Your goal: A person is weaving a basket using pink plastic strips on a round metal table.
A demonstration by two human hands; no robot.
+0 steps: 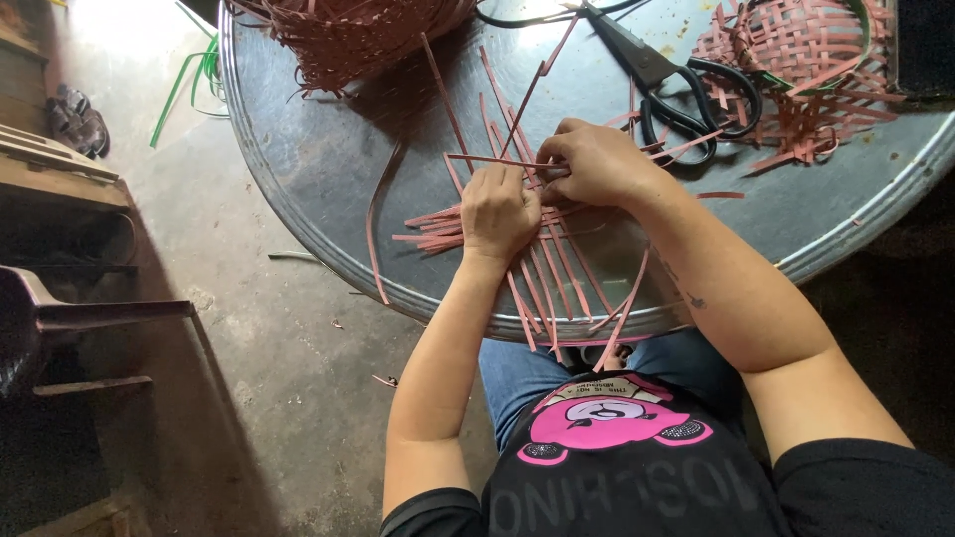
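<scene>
Flat pink strips lie crossed in a loose weave on a round metal table. My left hand presses down on the crossing of the strips, fingers curled over them. My right hand sits just beyond it, pinching one pink strip that runs to the left across the others. Several strip ends hang over the table's near rim toward my lap.
Black scissors lie behind my right hand. A half-woven pink basket sits at the far right, a bundle of pink strips at the far left. Green strips lie on the concrete floor; wooden furniture stands left.
</scene>
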